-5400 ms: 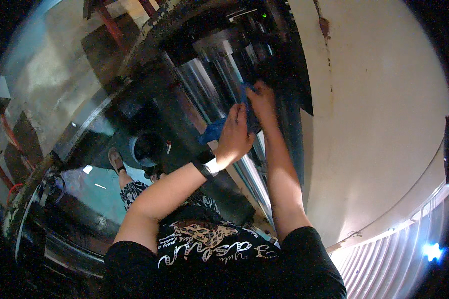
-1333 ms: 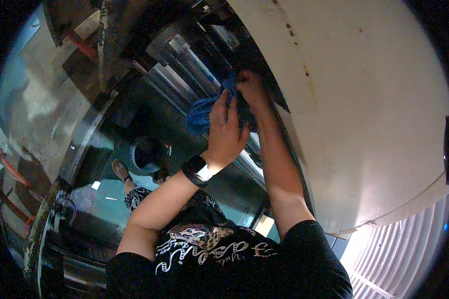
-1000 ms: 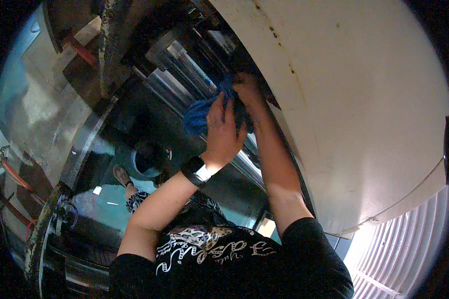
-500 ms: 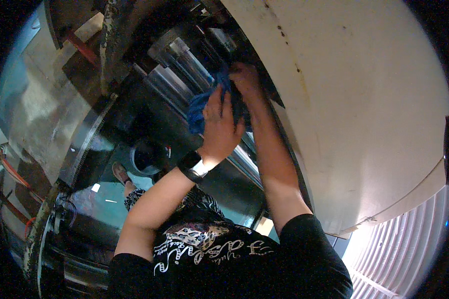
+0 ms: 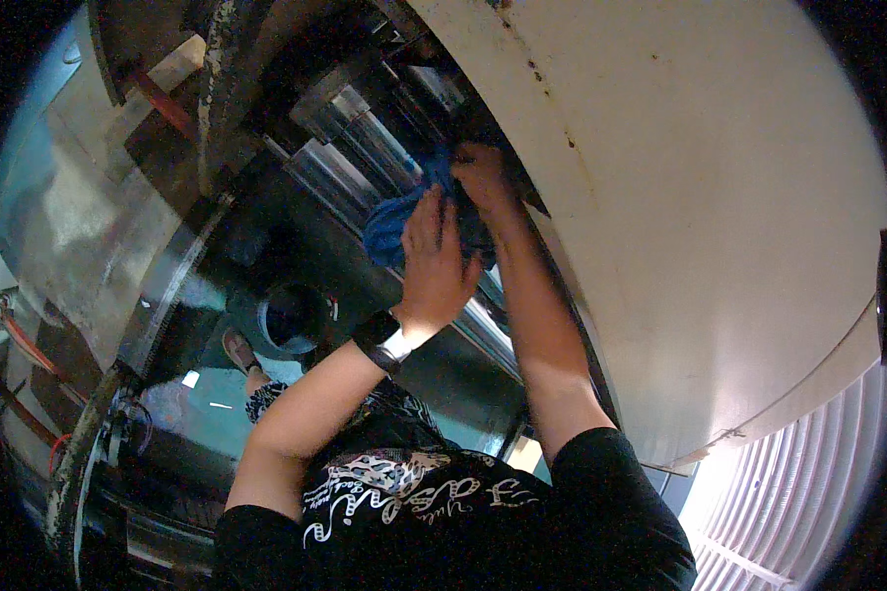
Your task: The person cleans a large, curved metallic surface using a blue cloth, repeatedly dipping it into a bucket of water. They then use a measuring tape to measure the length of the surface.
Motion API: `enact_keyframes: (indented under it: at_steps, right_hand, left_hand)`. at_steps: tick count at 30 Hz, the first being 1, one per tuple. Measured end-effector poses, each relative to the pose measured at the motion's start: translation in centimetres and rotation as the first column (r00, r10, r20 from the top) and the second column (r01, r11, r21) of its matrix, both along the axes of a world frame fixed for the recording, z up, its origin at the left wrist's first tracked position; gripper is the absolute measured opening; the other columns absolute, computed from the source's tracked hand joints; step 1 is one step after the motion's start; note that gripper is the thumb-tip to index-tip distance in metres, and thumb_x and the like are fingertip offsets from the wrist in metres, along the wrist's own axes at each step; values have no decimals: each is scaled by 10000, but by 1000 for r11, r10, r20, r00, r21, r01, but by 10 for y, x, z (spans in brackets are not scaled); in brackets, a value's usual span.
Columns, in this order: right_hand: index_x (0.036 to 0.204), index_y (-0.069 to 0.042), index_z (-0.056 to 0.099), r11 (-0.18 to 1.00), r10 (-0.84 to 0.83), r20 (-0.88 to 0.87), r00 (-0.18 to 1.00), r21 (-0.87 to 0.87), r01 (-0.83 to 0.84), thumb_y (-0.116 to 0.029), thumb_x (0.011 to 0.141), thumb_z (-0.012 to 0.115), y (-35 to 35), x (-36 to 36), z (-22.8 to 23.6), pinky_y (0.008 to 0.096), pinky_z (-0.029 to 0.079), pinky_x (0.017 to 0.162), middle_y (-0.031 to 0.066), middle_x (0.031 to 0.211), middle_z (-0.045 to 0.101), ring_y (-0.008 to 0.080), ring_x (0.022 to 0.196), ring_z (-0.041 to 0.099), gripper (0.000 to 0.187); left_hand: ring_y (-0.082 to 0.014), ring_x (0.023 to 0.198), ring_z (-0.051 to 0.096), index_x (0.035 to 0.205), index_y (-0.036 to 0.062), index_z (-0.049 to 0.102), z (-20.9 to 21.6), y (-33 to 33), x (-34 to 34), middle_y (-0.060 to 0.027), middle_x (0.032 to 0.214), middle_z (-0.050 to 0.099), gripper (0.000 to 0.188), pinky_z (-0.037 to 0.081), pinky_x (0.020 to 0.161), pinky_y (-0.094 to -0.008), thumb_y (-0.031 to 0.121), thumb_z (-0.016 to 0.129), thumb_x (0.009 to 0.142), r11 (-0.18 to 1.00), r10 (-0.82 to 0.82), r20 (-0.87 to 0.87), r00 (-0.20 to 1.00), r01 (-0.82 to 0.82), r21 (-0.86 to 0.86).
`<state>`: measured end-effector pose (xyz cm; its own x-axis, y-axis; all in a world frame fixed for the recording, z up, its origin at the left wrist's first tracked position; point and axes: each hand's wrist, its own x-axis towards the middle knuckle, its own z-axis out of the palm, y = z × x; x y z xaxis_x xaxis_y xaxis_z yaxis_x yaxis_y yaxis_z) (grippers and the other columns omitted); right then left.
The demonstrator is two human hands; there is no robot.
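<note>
A bunched blue cloth (image 5: 384, 229) lies against shiny metal bars (image 5: 343, 175) inside a dark machine opening. My left hand (image 5: 434, 258) rests on the cloth, its fingers stretched out and lying along it. A dark watch-like band (image 5: 377, 340) circles that wrist. Just beyond and to the right, my right hand (image 5: 479, 175) is closed, with a twisted part of the cloth at its fingers. Its fingertips are partly in shadow. Another bright bar (image 5: 488, 320) shows below the cloth, between my forearms.
A large cream panel (image 5: 700, 217) rises close along my right arm. Below left, a round dark bucket (image 5: 294, 317) stands on the greenish floor near my shoe (image 5: 237, 347). A worn metal frame (image 5: 172, 271) and red hoses (image 5: 39, 347) are at the left.
My right hand has come slightly back toward me and looks more tightly closed. The left hand stays on the cloth, and the cloth has shifted a little to the left.
</note>
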<state>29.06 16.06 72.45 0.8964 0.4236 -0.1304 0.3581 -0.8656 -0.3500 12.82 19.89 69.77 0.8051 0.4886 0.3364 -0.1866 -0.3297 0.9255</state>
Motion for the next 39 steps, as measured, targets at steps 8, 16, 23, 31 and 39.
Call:
enact_keyframes:
  at_steps: [8, 16, 23, 31, 39]
  right_hand:
    - [717, -26, 577, 966, 1, -115, 993, 257, 28, -81, 611, 555, 3, 10, -12, 281, 398, 637, 43, 683, 559, 150, 654, 479, 121]
    - [700, -20, 563, 989, -27, -158, 987, 138, 49, -79, 619, 550, -10, 14, -9, 304, 397, 582, 35, 657, 548, 153, 632, 481, 101]
    - [722, -5, 572, 989, -41, -150, 988, 134, 62, -93, 618, 547, -37, 19, -15, 317, 410, 592, 75, 678, 575, 167, 624, 504, 139]
    - [691, 1, 544, 986, 163, 197, 967, -57, -155, -76, 623, 538, -29, 28, -30, 299, 400, 577, 53, 636, 530, 160, 603, 487, 103]
    - [703, -15, 554, 996, 26, 154, 988, 83, -39, -64, 613, 555, -38, 35, -49, 288, 403, 584, 53, 651, 548, 129, 619, 488, 102]
  left_hand:
    - [-411, 1238, 213, 1228, -118, 288, -3, 6, 4, -275, 1330, 208, 675, 180, 1001, -495, 166, 595, 698, 999, 34, 5, 999, -34, 31]
    - [-413, 1254, 182, 1247, -112, 260, -1, 1, -3, -266, 1342, 191, 694, 165, 1010, -500, 160, 589, 699, 999, -52, -54, 997, 52, 14]
    - [-416, 1245, 197, 1235, -115, 275, -4, -12, -5, -267, 1339, 200, 680, 175, 1004, -503, 161, 589, 700, 998, -63, 3, 998, 63, 15]
    - [-410, 1258, 181, 1232, -113, 283, -1, -6, -5, -266, 1346, 186, 686, 165, 1015, -490, 157, 601, 689, 997, -70, -15, 997, 70, -18]
    - [-405, 1266, 160, 1228, -120, 288, -2, -5, -6, -267, 1344, 184, 680, 159, 1016, -492, 146, 598, 685, 999, -54, -26, 998, 54, -6]
